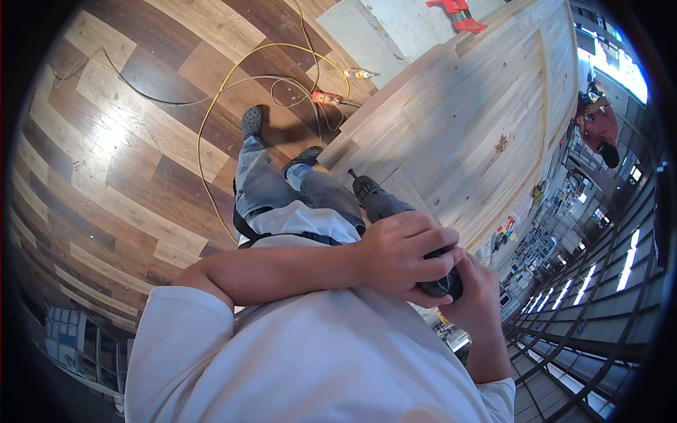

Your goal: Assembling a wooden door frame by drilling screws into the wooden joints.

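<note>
A dark power drill (388,204) is held in front of my body, slanting up and to the left. Its chuck and short bit point toward the near edge of a big pale wooden panel (479,127); the bit appears apart from the wood. My left hand (407,255) comes across from the left, its fingers curled over the drill's body. At the drill's rear end my right hand (478,285) grips from the right, close against the left one. Some right-hand fingers are hidden behind the tool, and so is the trigger.
A yellow cord (200,141) loops over the wood-plank floor (127,190) near my feet, beside an orange outlet box (326,99). A red tool (462,15) lies beyond on a pale surface. Another person (599,127) is at the far right. A metal frame (81,345) stands lower left.
</note>
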`<action>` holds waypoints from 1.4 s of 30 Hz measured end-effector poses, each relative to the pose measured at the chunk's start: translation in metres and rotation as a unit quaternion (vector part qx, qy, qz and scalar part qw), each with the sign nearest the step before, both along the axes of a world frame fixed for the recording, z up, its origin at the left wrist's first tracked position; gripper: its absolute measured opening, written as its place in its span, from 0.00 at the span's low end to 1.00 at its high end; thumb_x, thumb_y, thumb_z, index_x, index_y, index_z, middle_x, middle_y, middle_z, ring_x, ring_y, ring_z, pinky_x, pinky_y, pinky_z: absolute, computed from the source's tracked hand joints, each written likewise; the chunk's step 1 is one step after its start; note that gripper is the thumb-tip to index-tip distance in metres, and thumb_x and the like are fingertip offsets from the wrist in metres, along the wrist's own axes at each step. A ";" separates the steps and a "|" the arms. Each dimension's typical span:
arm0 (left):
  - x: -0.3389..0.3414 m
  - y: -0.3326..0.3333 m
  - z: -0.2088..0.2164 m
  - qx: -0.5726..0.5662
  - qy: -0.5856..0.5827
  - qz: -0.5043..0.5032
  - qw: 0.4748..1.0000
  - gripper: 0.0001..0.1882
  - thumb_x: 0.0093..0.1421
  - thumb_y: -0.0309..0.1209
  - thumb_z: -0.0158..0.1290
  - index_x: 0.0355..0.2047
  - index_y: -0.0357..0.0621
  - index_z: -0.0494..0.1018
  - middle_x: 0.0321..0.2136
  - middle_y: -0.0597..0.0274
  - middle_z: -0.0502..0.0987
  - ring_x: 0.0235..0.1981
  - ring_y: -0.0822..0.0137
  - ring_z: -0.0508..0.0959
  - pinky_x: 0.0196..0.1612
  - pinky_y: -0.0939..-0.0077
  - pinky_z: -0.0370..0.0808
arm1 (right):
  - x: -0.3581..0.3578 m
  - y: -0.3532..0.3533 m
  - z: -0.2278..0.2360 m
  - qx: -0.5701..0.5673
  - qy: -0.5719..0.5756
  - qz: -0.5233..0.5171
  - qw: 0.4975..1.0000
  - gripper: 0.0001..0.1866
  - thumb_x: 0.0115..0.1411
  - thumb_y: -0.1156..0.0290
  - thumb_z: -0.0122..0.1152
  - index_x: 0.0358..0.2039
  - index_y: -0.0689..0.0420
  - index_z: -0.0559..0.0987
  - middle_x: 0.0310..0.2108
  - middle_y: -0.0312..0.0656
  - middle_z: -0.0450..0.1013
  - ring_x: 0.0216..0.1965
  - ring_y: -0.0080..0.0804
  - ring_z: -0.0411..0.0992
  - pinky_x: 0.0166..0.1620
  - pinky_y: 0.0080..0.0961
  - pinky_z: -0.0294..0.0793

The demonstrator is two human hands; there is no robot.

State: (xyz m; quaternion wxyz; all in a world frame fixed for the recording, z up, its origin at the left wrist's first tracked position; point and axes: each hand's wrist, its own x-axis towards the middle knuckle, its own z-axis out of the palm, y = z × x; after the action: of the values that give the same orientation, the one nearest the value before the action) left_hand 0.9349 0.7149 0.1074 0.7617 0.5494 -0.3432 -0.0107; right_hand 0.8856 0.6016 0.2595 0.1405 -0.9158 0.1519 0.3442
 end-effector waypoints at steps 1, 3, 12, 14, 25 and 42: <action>0.000 -0.002 0.000 -0.006 0.004 -0.001 1.000 0.22 0.44 0.47 0.62 0.33 0.45 0.73 0.35 0.62 0.73 0.29 0.64 0.74 0.33 0.72 0.76 | -0.002 0.000 0.000 0.002 -0.004 0.003 1.000 0.24 0.39 0.74 0.66 0.41 0.59 0.73 0.31 0.46 0.74 0.30 0.49 0.76 0.31 0.36 0.76; 0.001 0.000 0.000 -0.006 0.005 0.001 1.000 0.22 0.44 0.47 0.62 0.33 0.45 0.73 0.35 0.62 0.73 0.29 0.64 0.74 0.32 0.72 0.76 | -0.004 0.002 0.000 0.004 -0.008 0.009 1.000 0.24 0.39 0.74 0.65 0.41 0.60 0.73 0.31 0.46 0.75 0.30 0.50 0.76 0.32 0.36 0.76; 0.015 0.008 0.001 0.006 0.022 -0.066 0.998 0.25 0.45 0.45 0.64 0.39 0.42 0.75 0.39 0.53 0.76 0.35 0.57 0.77 0.41 0.63 0.76 | 0.001 -0.013 0.005 0.007 0.015 -0.031 0.999 0.33 0.35 0.75 0.67 0.48 0.52 0.74 0.29 0.44 0.75 0.31 0.47 0.76 0.33 0.37 0.75; 0.024 0.022 -0.014 -0.004 0.036 -0.114 0.993 0.24 0.49 0.41 0.62 0.43 0.40 0.75 0.43 0.51 0.76 0.41 0.54 0.77 0.46 0.63 0.74 | 0.003 -0.009 0.011 0.015 0.012 -0.058 0.998 0.35 0.35 0.75 0.66 0.50 0.52 0.74 0.30 0.44 0.75 0.31 0.48 0.76 0.34 0.36 0.76; 0.017 0.040 -0.143 0.422 0.316 -0.089 0.845 0.32 0.50 0.38 0.64 0.51 0.36 0.64 0.44 0.46 0.74 0.45 0.53 0.76 0.49 0.65 0.72 | -0.153 -0.054 0.011 0.038 -0.232 -0.488 0.840 0.34 0.39 0.87 0.59 0.53 0.63 0.71 0.40 0.39 0.75 0.41 0.27 0.73 0.48 0.23 0.70; -0.036 -0.443 -0.124 0.368 -0.353 -0.087 0.856 0.17 0.54 0.32 0.57 0.46 0.45 0.73 0.44 0.51 0.74 0.49 0.45 0.71 0.51 0.59 0.72 | -0.421 -0.132 -0.094 0.181 -0.563 -0.758 0.277 0.36 0.36 0.75 0.57 0.52 0.66 0.65 0.30 0.54 0.73 0.26 0.42 0.76 0.21 0.30 0.79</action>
State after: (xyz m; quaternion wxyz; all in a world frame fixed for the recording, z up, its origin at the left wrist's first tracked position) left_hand 0.8990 0.2719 -0.0165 0.3284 0.7245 -0.6060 -0.0075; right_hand 0.4650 0.4694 0.1654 0.5507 -0.3069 0.5948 -0.4988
